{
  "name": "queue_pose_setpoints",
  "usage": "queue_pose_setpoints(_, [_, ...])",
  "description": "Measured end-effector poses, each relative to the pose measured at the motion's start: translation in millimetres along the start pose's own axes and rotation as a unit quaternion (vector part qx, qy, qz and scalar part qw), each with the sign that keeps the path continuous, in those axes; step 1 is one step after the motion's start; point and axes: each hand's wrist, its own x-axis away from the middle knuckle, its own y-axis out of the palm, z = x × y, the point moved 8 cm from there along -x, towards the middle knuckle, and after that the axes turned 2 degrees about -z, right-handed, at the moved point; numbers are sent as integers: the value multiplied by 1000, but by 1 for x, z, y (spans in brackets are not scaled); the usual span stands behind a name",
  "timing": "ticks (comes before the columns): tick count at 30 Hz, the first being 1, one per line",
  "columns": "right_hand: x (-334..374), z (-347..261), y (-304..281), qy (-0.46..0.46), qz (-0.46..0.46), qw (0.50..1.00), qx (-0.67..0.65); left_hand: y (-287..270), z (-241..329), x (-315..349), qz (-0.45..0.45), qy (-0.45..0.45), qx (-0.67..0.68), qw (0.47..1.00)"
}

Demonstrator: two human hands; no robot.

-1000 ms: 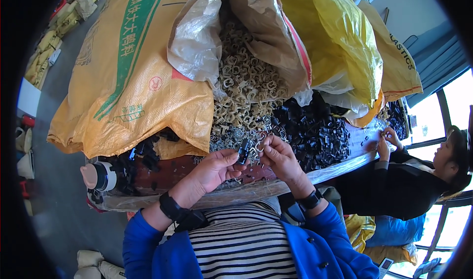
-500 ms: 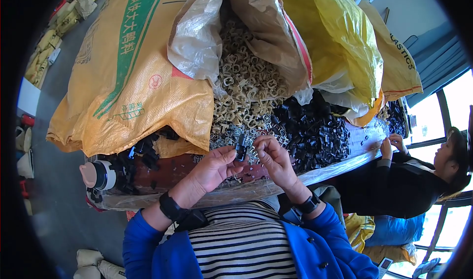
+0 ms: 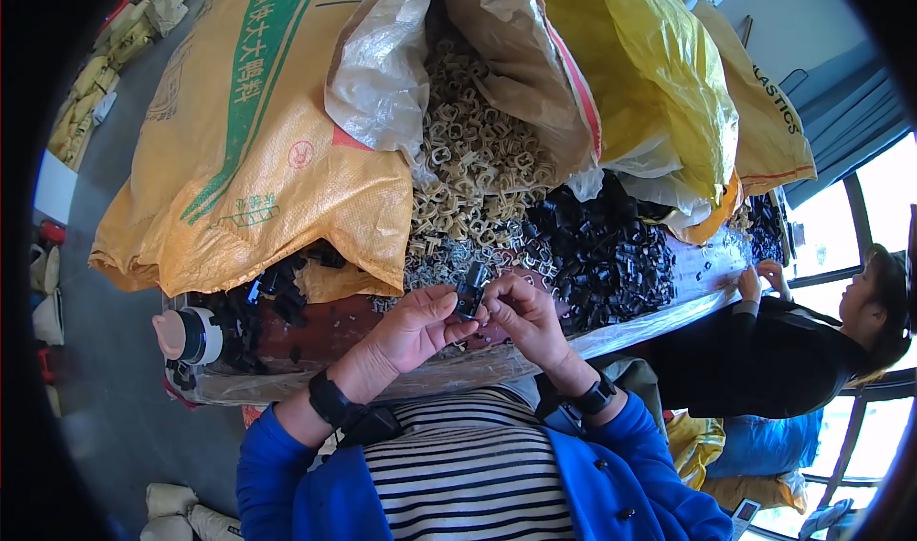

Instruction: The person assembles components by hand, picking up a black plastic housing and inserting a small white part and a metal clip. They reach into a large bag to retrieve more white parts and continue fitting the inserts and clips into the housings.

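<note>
My left hand (image 3: 416, 327) pinches a small black plastic part (image 3: 472, 290) between thumb and fingers, in front of the heaps. Close against the part's right side is my right hand (image 3: 527, 319), thumb and forefinger pressed together. Whatever those fingertips hold is too small to make out. Beyond the hands lie small silvery metal clips (image 3: 441, 264). A heap of beige plastic clips (image 3: 478, 164) spills from an open white sack (image 3: 382, 87). To the right sits a pile of black plastic parts (image 3: 611, 254).
A full orange woven sack (image 3: 277, 173) stands at the left over more black parts (image 3: 244, 326). A white cup with a pink lid (image 3: 191, 337) is at the table's left end. Yellow sack (image 3: 659, 83) behind right. Another person (image 3: 783, 340) works at the right end.
My right hand has moved left, bringing its fingertips up to the black part. The part has tilted slightly in my left hand.
</note>
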Motion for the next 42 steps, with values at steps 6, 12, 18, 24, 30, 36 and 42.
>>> queue_pose_setpoints(6, [2, -24, 0, -117, -12, 965, 235, -1, -4, 1, 16, -29, 11, 999])
queue_pose_setpoints(12, [3, -40, -2, -128, 37, 962, 237, -10, -8, 3, 66, -29, 15, 997])
queue_pose_setpoints(18, [7, -50, 10, -148, 64, 948, 275, -8, -12, 4, 61, -42, 10, 997])
queue_pose_setpoints(24, [9, -52, 14, -157, 56, 941, 294, -12, -13, 5, 75, -44, 3, 996])
queue_pose_setpoints(30, [10, -56, 19, -232, 2, 902, 365, -18, -13, 5, 94, -55, -32, 994])
queue_pose_setpoints(36, [4, -53, 19, -194, -46, 899, 390, -23, -13, 6, 120, -68, -67, 988])
queue_pose_setpoints(42, [0, 7, -12, 61, -2, 994, 92, -18, -9, 3, 103, -82, -111, 985])
